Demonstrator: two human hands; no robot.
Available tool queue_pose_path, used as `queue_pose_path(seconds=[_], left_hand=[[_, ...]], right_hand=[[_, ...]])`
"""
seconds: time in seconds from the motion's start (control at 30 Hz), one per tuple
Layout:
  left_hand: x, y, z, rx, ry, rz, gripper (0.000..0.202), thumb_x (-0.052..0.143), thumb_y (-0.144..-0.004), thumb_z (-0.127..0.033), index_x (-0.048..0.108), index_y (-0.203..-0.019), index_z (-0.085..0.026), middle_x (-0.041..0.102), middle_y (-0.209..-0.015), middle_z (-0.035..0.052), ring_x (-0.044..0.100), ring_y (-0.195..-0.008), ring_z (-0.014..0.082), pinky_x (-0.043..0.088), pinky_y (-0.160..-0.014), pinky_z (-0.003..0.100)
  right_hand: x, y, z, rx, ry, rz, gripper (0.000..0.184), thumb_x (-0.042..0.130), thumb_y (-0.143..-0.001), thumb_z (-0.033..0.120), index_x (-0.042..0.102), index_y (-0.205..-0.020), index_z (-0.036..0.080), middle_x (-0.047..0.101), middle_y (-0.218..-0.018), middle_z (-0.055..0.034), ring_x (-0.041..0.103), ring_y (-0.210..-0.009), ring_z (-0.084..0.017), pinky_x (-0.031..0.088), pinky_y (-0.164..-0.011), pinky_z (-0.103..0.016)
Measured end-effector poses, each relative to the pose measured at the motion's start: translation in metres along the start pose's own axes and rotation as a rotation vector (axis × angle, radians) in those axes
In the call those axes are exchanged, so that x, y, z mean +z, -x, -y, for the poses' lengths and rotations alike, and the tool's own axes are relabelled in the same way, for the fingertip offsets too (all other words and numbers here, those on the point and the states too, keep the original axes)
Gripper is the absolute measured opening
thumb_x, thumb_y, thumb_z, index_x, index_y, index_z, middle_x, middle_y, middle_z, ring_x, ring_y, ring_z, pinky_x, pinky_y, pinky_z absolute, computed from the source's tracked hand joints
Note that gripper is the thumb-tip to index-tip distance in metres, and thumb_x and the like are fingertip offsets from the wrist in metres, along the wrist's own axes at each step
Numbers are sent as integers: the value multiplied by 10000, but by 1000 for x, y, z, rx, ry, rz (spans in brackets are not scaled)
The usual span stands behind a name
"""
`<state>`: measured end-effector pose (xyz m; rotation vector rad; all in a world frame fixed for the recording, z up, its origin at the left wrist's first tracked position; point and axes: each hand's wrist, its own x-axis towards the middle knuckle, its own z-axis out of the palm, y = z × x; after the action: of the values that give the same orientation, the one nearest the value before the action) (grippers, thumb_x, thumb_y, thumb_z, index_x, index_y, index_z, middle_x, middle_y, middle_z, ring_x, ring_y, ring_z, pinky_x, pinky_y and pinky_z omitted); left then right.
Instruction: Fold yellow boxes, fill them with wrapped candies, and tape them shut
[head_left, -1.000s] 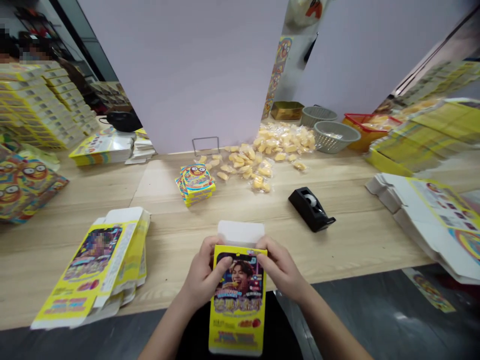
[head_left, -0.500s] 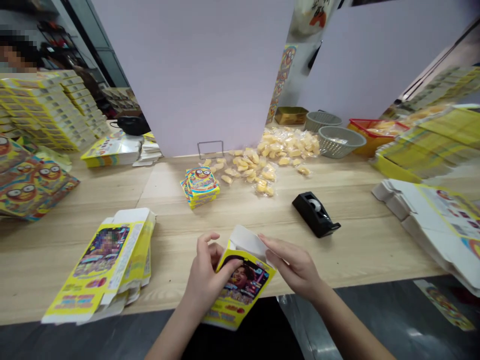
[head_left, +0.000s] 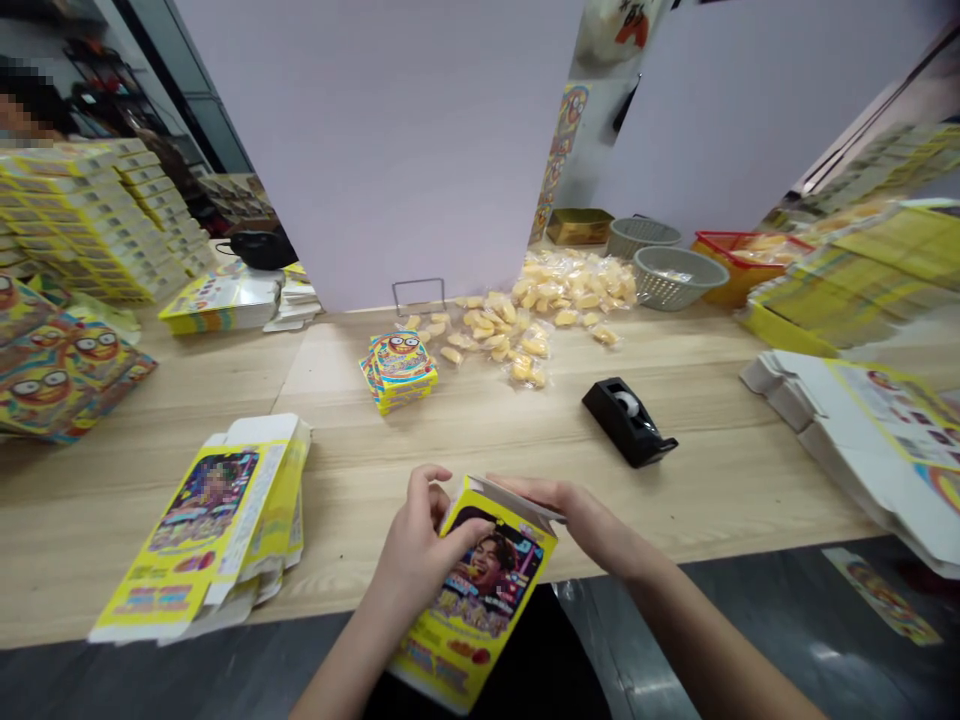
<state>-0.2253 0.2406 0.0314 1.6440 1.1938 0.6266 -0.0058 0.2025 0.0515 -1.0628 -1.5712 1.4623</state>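
A yellow printed carton (head_left: 465, 625) tilts at the table's front edge, its top end towards the table. My left hand (head_left: 416, 555) grips its left side, thumb across the printed front and the other fingers behind. My right hand (head_left: 604, 525) lies with outstretched fingers against the carton's white end flap (head_left: 517, 498), which is folded down over the opening. The fingertips of that hand are partly hidden behind the flap. To the left lies a stack of flattened cartons (head_left: 187, 530). A black tape dispenser (head_left: 630, 425) stands beyond my right hand.
Small wrapped yellow pieces (head_left: 577, 285) are heaped at the back, near grey baskets (head_left: 679, 278) and a red basket (head_left: 739, 262). Small colourful packets (head_left: 401, 370) are stacked mid-table. More flat cartons (head_left: 847, 430) lie right. A person (head_left: 30, 105) is at far left.
My right hand has pushed the white flap from standing up to folded down over the carton's end. The carton has come slightly lower and nearer, still in my left hand.
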Motion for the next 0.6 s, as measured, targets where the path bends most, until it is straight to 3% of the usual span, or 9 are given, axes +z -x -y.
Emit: queue_pose_path(seconds=[0.07, 0.2, 0.33, 0.43, 0.53, 0.6], left_hand=[[2, 1, -3, 0, -42, -46, 487, 645, -774, -421, 357, -1121, -235, 523, -692, -73, 560, -667, 168, 400, -656, 280], [4, 1, -8, 14, -66, -65, 474, 635, -781, -432, 360, -1110, -228, 526, -712, -63, 565, -673, 167, 411, -654, 282], [5, 3, -6, 61, -86, -73, 512, 627, -791, -431, 344, -1156, -209, 512, -719, -59, 562, -655, 165, 428, -644, 287], [2, 5, -6, 125, -108, -54, 571, 555, -855, -433, 286, -1297, -191, 530, -754, -38, 574, -662, 169, 450, -647, 299], [-3, 5, -9, 253, -133, 7, 539, 440, -936, -385, 244, -1417, -242, 600, -966, 41, 620, -849, 188, 484, -762, 329], [-6, 4, -12, 343, -154, 80, 424, 406, -958, -342, 358, -1376, -294, 594, -1118, 61, 598, -1010, 194, 473, -870, 338]], right_hand=[[1, -2, 0, 92, -84, -55, 564, 282, -962, 572, 603, -1284, 239, 624, -1292, -78, 566, -1207, -272, 411, -1044, -491], [7, -9, 5, 99, 23, -150, 424, 588, -875, 462, 609, -1264, 292, 589, -1339, -50, 543, -1235, -255, 412, -1058, -448], [9, -14, 6, 87, 53, -212, 366, 542, -909, 423, 636, -1230, 277, 642, -1268, -52, 593, -1178, -247, 447, -1027, -446], [8, -13, 5, 31, 159, -193, 341, 515, -929, 392, 633, -1231, 288, 637, -1274, -38, 600, -1170, -231, 462, -1014, -422], [8, -7, 6, -76, 283, -108, 348, 464, -959, 348, 589, -1281, 312, 623, -1296, -27, 590, -1184, -213, 465, -1015, -408], [9, -1, 5, -123, 330, -82, 363, 436, -970, 316, 560, -1312, 321, 605, -1321, -28, 564, -1218, -210, 449, -1036, -409]])
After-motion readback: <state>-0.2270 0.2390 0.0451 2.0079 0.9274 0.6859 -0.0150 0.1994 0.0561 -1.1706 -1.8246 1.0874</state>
